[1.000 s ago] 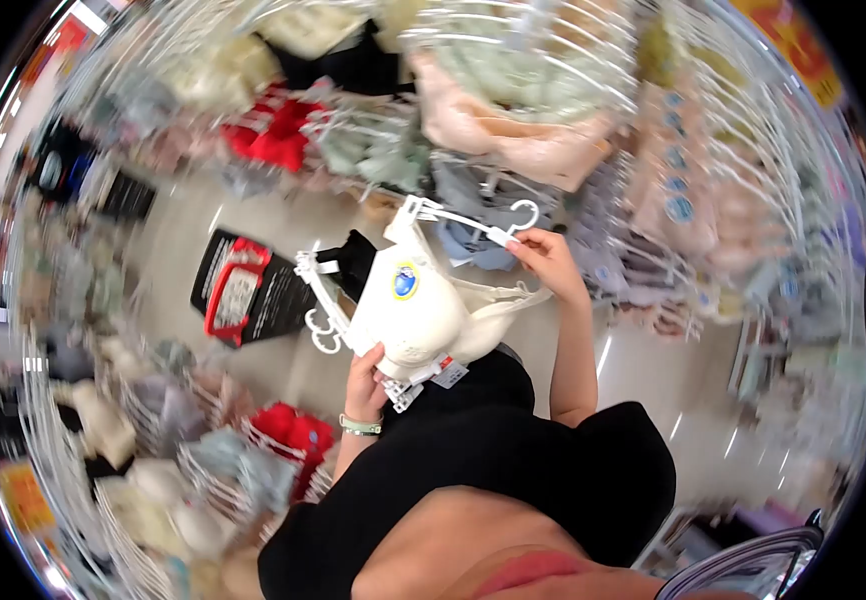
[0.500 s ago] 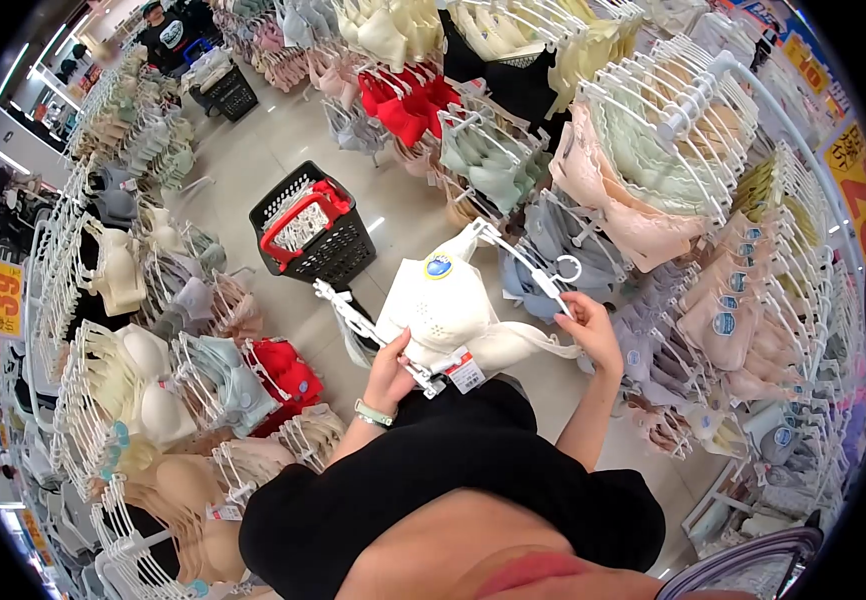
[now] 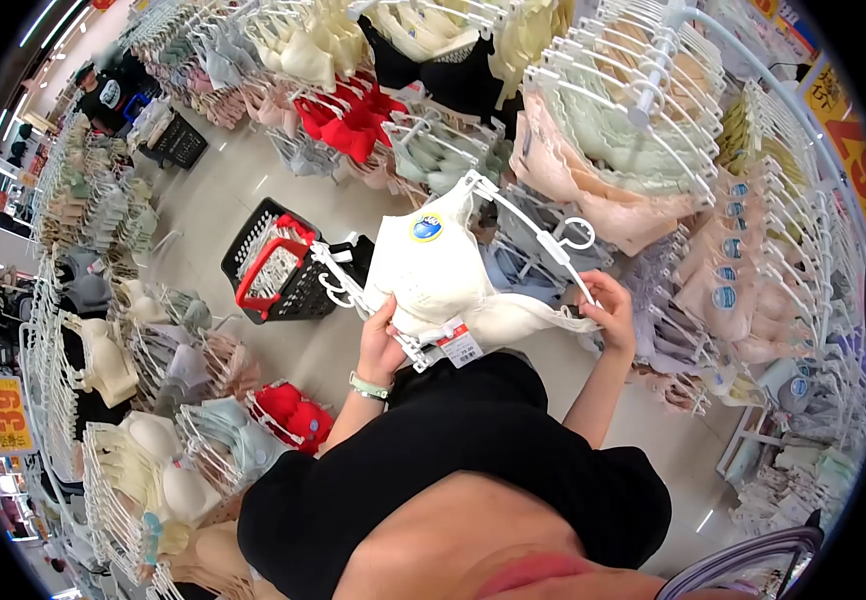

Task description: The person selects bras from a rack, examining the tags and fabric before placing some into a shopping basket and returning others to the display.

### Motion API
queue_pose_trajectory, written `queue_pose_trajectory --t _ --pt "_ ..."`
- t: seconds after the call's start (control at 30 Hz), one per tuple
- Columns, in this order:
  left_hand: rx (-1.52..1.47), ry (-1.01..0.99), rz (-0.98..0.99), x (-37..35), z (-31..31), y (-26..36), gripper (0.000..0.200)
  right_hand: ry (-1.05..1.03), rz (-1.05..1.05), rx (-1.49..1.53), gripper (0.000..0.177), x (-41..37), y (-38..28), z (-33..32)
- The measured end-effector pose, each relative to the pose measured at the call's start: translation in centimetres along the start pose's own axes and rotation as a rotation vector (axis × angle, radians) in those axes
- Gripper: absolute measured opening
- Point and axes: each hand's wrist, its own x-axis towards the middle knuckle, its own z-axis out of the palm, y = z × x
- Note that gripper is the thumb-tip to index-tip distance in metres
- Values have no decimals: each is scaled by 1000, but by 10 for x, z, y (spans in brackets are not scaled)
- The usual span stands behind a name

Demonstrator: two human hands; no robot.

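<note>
A white bra with a round blue-and-yellow sticker hangs in front of me, spread between both hands. My left hand is closed around its lower left edge, where the end of a white hanger also lies. A red-and-white price tag dangles from the lower edge of the bra. My right hand pinches the lower end of a second white hanger, with the bra's band running up to the fingers. The upper end of that hanger meets a strap at the top of the bra.
A black shopping basket with red handles stands on the floor ahead to the left. Racks of bras line both sides, including pale green ones and red ones. Farther off, a person stands near another black basket.
My right hand has shifted down to the end of the hanger and the bra's band, and the hanger's hook now points up and right. My left hand keeps its hold. The view has turned slightly.
</note>
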Motion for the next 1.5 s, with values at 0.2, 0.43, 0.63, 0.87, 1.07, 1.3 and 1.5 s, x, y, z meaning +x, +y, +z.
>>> queue_pose_trajectory --t 0.2,0.43,0.63,0.87,1.07,1.3,1.5 --pt "-54 -14 75 32 -6 28 33 -10 -70 340 47 50 35 12" --pt "-52 138 251 36 11 48 51 19 26 333 35 88 45 40" --pt "-62 264 150 64 -13 75 32 164 20 376 32 101 47 37" --pt "-90 221 183 97 -1 141 23 122 -21 468 39 148 54 89" --pt "-80 189 243 114 -21 225 26 102 -26 410 37 217 56 160" --pt "228 261 365 108 -49 315 42 78 -116 208 32 345 19 260" --pt "270 303 550 75 -76 369 43 26 -184 208 29 490 25 342"
